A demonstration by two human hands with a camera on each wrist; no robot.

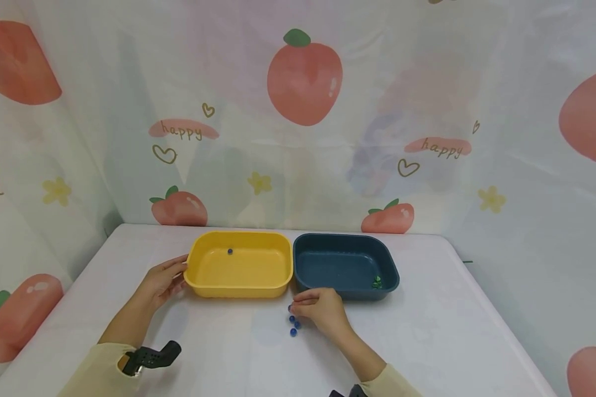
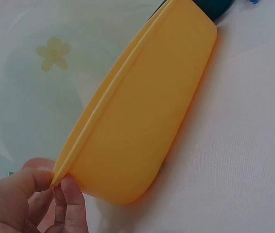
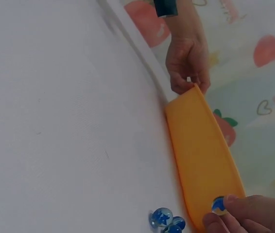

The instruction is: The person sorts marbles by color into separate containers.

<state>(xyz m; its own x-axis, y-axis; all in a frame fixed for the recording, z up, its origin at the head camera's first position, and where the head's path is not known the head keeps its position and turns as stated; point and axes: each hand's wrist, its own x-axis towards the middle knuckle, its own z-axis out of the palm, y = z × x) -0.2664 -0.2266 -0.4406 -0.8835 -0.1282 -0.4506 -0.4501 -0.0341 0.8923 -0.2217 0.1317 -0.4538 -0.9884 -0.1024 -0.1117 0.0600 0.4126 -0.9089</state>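
Observation:
My left hand (image 1: pixel 161 281) pinches the left rim of a yellow plastic basin (image 1: pixel 238 291), its thumb and fingers on either side of the edge in the left wrist view. Between the thumb and fingers of my right hand (image 1: pixel 326 313) is a clear glass marble (image 3: pixel 218 206) with blue inside, held close to the basin's near right corner. Below that hand, several more blue marbles (image 1: pixel 293 332) lie together on the white table. One blue marble (image 1: pixel 230 251) sits inside the yellow basin.
A dark blue basin (image 1: pixel 335 264) stands right beside the yellow one, with small green pieces (image 1: pixel 377 282) in its near right corner. Behind the white-covered table (image 1: pixel 218 353) hangs a fruit-printed curtain (image 1: pixel 303 160). Wrist cameras (image 1: pixel 154 357) are strapped at the sleeves.

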